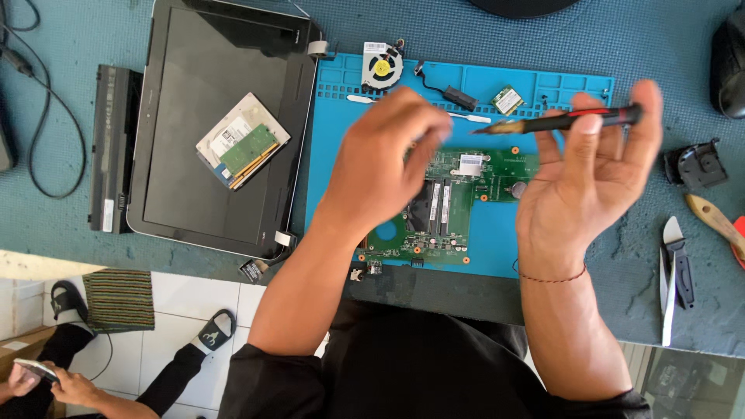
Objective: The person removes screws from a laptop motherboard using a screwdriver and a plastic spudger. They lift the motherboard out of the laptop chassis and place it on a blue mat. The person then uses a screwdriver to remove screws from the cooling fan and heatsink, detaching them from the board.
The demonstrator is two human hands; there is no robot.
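My right hand (587, 174) is raised over the right side of a blue work mat (481, 248) and holds a black and red screwdriver (574, 119), tip pointing left. My left hand (388, 159) hovers above a green laptop motherboard (458, 202) lying on the mat, fingers curled downward near the board's upper left; whether it touches the board or grips anything is hidden. A round cooling fan (381, 67), a small black cable part (458, 98) and a small green card (507, 100) lie along the mat's far edge.
A black laptop shell (209, 186) with a hard drive and memory stick (241, 141) on it lies left of the mat, a black battery (112, 147) beside it. Knives (673, 271), a brush handle (718, 221) and a black plastic part (696, 164) lie right. Another person sits on the floor lower left.
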